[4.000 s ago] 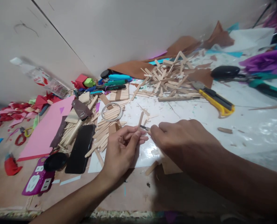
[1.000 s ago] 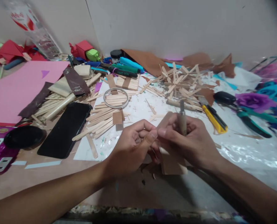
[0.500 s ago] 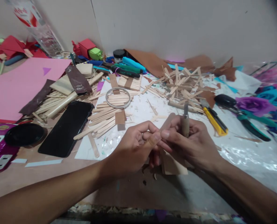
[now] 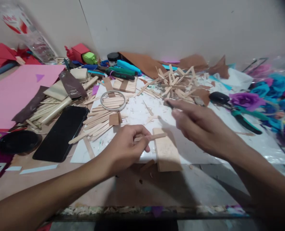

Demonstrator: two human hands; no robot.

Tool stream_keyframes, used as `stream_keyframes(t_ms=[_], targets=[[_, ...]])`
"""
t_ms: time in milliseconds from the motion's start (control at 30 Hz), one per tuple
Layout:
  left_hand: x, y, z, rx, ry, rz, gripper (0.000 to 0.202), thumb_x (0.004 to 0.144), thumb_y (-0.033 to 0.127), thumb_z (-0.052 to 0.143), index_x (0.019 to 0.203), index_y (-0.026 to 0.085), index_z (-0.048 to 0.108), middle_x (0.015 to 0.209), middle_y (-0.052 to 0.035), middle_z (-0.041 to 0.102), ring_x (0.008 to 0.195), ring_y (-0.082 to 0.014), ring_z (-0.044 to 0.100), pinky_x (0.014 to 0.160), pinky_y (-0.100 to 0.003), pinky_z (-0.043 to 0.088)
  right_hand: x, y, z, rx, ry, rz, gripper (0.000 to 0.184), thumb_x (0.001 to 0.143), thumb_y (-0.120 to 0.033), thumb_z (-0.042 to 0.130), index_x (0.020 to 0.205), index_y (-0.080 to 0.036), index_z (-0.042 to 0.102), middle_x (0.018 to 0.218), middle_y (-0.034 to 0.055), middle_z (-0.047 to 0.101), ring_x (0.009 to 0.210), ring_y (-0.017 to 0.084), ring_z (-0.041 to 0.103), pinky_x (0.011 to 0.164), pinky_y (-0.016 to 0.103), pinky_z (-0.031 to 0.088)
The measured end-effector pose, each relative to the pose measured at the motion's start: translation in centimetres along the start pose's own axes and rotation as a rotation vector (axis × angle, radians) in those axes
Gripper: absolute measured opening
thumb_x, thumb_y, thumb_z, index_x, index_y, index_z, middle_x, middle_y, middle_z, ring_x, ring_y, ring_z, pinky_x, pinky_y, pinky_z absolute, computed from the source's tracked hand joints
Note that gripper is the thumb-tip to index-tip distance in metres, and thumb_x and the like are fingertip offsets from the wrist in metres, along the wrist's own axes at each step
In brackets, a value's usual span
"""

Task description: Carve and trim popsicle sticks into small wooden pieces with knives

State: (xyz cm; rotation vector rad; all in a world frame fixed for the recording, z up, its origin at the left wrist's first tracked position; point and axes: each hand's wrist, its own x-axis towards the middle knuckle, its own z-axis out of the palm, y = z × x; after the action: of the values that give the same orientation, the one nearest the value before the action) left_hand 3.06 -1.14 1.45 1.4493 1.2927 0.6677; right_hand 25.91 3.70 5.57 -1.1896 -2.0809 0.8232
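Note:
My left hand (image 4: 130, 141) is closed, pinching a flat wooden craft stick (image 4: 158, 137) between thumb and fingers. The stick's free end reaches across the top of a small wooden block (image 4: 167, 155) on the work surface. My right hand (image 4: 197, 125) is raised to the right of the block, fingers closed and index pointing forward. A dark narrow tip shows at its fingertips near the loose stick pile; what it belongs to is hidden by the hand. Small dark shavings lie in front of the block.
Craft sticks (image 4: 101, 123) with a round metal ring (image 4: 113, 100) lie left of centre. Behind is a heap of cut sticks (image 4: 176, 81). A black phone (image 4: 62, 134) lies left, green-handled pliers (image 4: 247, 122) and paper flowers (image 4: 247, 99) right. A bottle (image 4: 34, 38) leans at the wall.
My hands have parted; the right moved forward, and the wood-handled tool is no longer visible upright in it. The craft stick shows more clearly in my left hand. The view has shifted right.

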Motion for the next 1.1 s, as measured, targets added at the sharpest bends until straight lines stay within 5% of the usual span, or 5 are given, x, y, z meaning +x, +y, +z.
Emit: stream_keyframes(t_ms=[100,367,667,867,1100], targets=[[0.3,0.2,-0.1,0.169,0.02,0.056,0.02,0.094,0.031,0.062,0.084,0.018,0.072,0.067,0.0019,0.066,0.054,-0.0085,0.046,0.047,-0.02,0.031,-0.6,0.1,-0.1,0.084,-0.096,0.03,0.04,0.102,-0.034,0.06,0.14,-0.029,0.053,0.075,-0.0014,0.061,0.055,0.015,0.053,0.051,0.028,0.042],[0.8,0.6,0.1,0.17,-0.012,-0.009,0.019,0.092,0.033,0.062,0.085,0.019,0.074,0.059,0.0037,0.056,0.053,-0.0097,0.043,0.047,-0.022,0.027,0.2,-0.3,0.3,0.881,-0.075,0.26,0.02,0.096,-0.04,0.054,0.113,-0.031,0.059,0.095,-0.0021,0.076,0.047,0.012,0.056,0.038,0.024,0.039],[0.8,0.7,-0.1,0.138,-0.046,-0.037,0.021,0.092,0.031,0.06,0.082,0.017,0.071,0.062,0.0029,0.059,0.056,-0.0102,0.047,0.049,-0.022,0.031,-1.4,0.0,2.8,0.358,-0.076,0.021,0.055,0.103,-0.06,0.048,0.084,-0.022,0.083,0.057,0.0012,0.056,0.054,0.012,0.049,0.048,0.028,0.033],[0.8,0.8,0.0,0.205,-0.005,-0.067,0.022,0.091,0.031,0.059,0.078,0.019,0.071,0.059,0.0038,0.058,0.053,-0.0099,0.043,0.046,-0.022,0.029,-0.8,0.4,3.4,0.221,0.077,0.067,0.02,0.083,-0.027,0.074,0.068,-0.021,0.064,0.053,-0.0039,0.055,0.047,0.01,0.042,0.044,0.027,0.025],[1.0,0.5,0.2,0.185,-0.014,-0.109,0.023,0.092,0.036,0.06,0.08,0.021,0.071,0.059,0.0032,0.057,0.052,-0.0099,0.043,0.045,-0.022,0.027,-1.0,0.7,3.8,0.032,0.097,-0.086,0.037,0.082,-0.02,0.066,0.052,-0.02,0.043,0.047,-0.0053,0.042,0.047,0.008,0.034,0.049,0.027,0.026]])
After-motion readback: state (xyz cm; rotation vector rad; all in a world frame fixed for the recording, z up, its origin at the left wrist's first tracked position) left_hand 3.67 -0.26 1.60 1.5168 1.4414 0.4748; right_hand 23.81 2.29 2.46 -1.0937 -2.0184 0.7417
